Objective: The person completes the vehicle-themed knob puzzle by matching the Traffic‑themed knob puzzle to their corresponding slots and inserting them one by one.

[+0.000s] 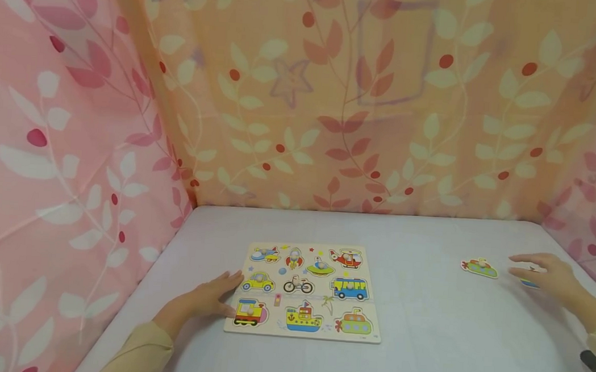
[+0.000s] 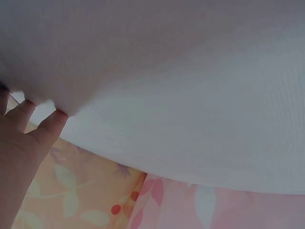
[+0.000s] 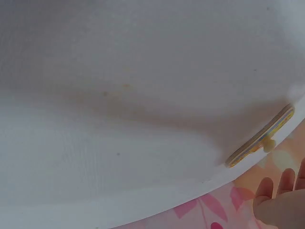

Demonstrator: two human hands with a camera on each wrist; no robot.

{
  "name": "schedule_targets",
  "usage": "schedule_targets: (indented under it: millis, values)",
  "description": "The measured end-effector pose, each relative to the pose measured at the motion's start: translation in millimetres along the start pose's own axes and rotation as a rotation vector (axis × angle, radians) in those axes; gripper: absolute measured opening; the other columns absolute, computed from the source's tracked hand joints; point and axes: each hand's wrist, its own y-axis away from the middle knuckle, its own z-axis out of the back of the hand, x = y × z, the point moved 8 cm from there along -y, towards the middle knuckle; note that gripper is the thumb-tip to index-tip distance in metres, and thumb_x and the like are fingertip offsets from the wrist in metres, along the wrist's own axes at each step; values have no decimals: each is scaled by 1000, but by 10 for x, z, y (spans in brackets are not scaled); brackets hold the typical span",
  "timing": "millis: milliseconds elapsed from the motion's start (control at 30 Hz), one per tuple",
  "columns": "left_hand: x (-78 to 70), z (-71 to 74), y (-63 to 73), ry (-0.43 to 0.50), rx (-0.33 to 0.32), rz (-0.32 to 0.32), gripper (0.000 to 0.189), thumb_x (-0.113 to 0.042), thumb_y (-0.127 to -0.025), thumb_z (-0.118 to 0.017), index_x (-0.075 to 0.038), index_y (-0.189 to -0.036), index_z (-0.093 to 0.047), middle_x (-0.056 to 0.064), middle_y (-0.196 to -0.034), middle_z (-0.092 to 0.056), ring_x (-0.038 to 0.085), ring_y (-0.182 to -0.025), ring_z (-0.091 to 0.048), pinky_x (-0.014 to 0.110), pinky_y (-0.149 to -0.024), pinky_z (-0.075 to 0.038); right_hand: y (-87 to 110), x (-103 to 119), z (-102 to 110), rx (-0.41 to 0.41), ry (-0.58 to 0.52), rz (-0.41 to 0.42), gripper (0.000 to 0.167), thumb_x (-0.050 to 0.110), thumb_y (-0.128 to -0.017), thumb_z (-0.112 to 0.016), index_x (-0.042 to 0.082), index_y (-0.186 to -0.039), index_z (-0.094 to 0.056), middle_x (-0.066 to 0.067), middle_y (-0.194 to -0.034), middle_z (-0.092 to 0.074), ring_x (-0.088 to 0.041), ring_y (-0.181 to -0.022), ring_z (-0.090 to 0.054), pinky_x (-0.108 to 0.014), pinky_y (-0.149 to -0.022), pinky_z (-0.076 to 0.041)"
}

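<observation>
A wooden knob puzzle board (image 1: 315, 330) with printed vehicles lies on the table. My left hand (image 1: 217, 295) rests at its left edge, fingers extended and thumb near the train piece (image 1: 257, 306). In the left wrist view, the fingertips of the left hand (image 2: 28, 129) show at the far left. To the right, my right hand (image 1: 548, 275) hovers with loosely bent fingers over a partly hidden blue and yellow piece (image 1: 530, 284). A knobbed piece (image 3: 248, 150) appears apart from the right fingertips in the right wrist view. Left of that hand lies a green and red submarine piece (image 1: 482, 269).
A white cloth (image 1: 421, 341) covers the table. Floral curtains (image 1: 332, 125) stand behind it and at both sides. On the board, the ship (image 1: 304, 321) and submarine (image 1: 356, 326) pictures show no knobs. A dark object (image 1: 595, 363) sits by the right sleeve.
</observation>
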Motion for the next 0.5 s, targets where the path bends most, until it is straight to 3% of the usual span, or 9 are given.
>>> schedule_targets:
  millis: [100,333,500]
  values:
    - [8,-4,-14,0,0,1,89,-33,-78,-80,-18,-152,-34,10,-159,-25,37,-146,-15,67,-109,-17,32,-144,47,-25,13,-22,45,27,-92,-66,-10,-115,-59,-44,-123,-46,-59,-112,-35,-78,-93,-15]
    - [10,-11,-23,6,0,-9,88,-34,-78,-80,-18,-152,-35,12,-159,-25,38,-145,-16,68,-108,-18,131,-501,64,62,-23,-194,62,35,-100,-52,-17,-131,-38,-50,-133,-23,-68,-123,-16,-80,-93,-11]
    - [-15,-21,-25,13,4,-29,87,-32,-78,-80,-17,-152,-35,9,-159,-26,37,-146,-15,67,-109,-16,206,-866,10,122,-81,-431,90,55,-96,-50,-21,-137,-23,-51,-136,-11,-66,-122,-15,-78,-97,-14]
